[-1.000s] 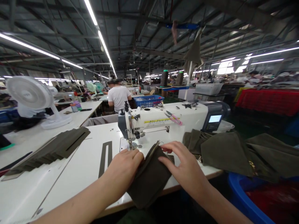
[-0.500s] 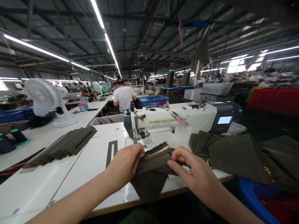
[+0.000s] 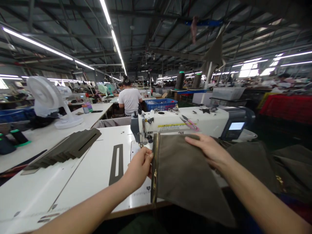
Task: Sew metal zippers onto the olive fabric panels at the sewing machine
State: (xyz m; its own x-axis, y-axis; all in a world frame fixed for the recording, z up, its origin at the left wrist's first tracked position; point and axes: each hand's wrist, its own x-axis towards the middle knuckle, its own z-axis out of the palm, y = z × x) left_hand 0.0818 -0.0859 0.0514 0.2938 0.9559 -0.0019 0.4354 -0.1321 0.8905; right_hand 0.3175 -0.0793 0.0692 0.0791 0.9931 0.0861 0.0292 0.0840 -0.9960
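Observation:
An olive fabric piece [image 3: 185, 169] is spread out in front of the sewing machine [image 3: 195, 120], its lower corner hanging past the table's front edge. A gold metal zipper [image 3: 155, 175] runs upright along its left side, with the pull low down. My left hand [image 3: 140, 164] pinches that zipper edge near mid-height. At the upper right, my right hand [image 3: 209, 148] grips the fabric, thumb in front and fingers partly hidden behind it. Left of my left hand, a flat dark template with a long slot [image 3: 113, 165] lies on the white table [image 3: 92, 175].
Stacked olive pieces [image 3: 65, 148] lie at the left, with a white fan [image 3: 69, 113] behind them. More olive fabric [image 3: 251, 162] is heaped at the right. Pink-handled scissors [image 3: 188, 122] rest on the machine. A person in a white shirt [image 3: 130, 99] sits farther back.
The bunched fabric is now opened out flat. Its zipper has turned from nearly level to upright. My right hand has moved up and to the right; my left hand stays on the zipper side.

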